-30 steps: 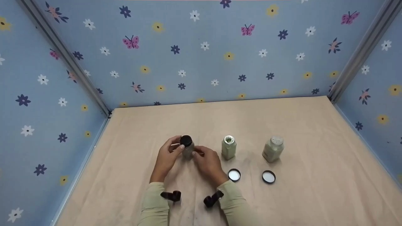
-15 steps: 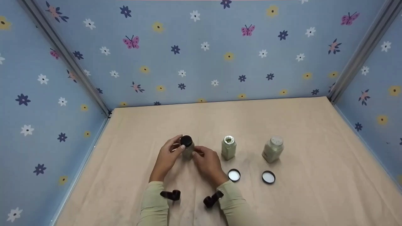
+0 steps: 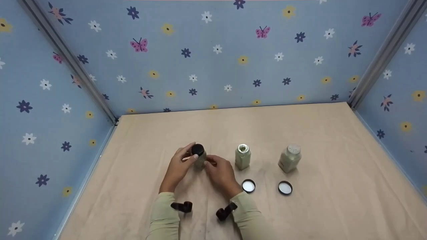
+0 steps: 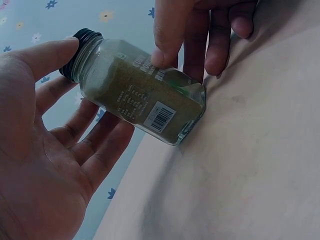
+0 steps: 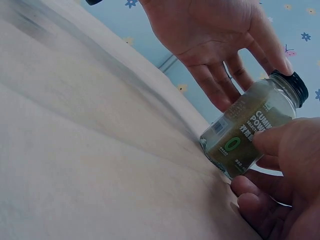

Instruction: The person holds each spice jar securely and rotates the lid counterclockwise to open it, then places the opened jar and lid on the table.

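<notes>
A glass jar of cumin powder (image 5: 240, 132) with a black screw cap (image 3: 197, 149) stands on the cloth, left of the middle. My left hand (image 3: 177, 168) holds the cap, thumb on its near side and fingertips round the far side. Lower down, my right hand (image 3: 222, 173) grips the jar's body between thumb and fingers. In the left wrist view, the jar's barcode side (image 4: 160, 118) faces the camera and brown-green powder fills most of it.
To the right stand an uncapped jar (image 3: 243, 159) with a silvery rim and a jar with a pale shaker top (image 3: 289, 161). Two black caps, one nearer (image 3: 249, 186) and one further right (image 3: 285, 188), lie lining up. Patterned walls (image 3: 213, 66) enclose the table.
My left fingers and thumb have shifted slightly around the cap. The right hand and the jar keep their place.
</notes>
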`<state>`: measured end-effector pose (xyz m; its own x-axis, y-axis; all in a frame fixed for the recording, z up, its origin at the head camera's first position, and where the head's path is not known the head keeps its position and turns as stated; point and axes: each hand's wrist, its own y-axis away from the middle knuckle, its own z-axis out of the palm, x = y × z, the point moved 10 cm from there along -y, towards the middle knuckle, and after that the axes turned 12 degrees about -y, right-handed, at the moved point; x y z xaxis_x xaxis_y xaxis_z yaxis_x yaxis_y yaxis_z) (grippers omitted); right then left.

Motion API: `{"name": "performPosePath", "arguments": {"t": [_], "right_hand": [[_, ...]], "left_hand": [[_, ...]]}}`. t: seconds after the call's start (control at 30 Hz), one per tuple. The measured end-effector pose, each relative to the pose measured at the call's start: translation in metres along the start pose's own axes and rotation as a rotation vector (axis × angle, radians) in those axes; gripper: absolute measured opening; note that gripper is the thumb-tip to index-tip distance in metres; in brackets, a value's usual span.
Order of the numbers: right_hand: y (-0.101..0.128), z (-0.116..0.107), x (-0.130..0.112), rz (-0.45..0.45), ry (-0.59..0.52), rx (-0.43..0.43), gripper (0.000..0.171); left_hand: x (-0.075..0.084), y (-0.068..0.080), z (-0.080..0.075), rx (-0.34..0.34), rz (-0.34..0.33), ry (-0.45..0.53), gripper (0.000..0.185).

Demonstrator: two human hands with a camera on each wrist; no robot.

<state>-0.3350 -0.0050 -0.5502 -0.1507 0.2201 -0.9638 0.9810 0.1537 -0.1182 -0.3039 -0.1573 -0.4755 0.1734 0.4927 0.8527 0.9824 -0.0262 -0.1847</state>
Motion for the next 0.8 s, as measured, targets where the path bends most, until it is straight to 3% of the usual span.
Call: {"name": "performPosePath", "arguments": {"t": [0.37,0.6,0.8], "right_hand": [[0.000,0.001,0.000,-0.008,0.018,-0.016,0.029],[0.000,0.001,-0.003,-0.020,0.027,-0.020,0.030],[0.000,0.000,-0.003,-0.020,0.024,-0.016,0.030]], "left_hand": [[-0.004,0.000,0.000,0.020,-0.016,0.019,0.047],[-0.045,-0.011,0.006,0.037,-0.033,0.043,0.046],[-0.046,-0.010,0.005,0.040,-0.031,0.089,0.041]]}}
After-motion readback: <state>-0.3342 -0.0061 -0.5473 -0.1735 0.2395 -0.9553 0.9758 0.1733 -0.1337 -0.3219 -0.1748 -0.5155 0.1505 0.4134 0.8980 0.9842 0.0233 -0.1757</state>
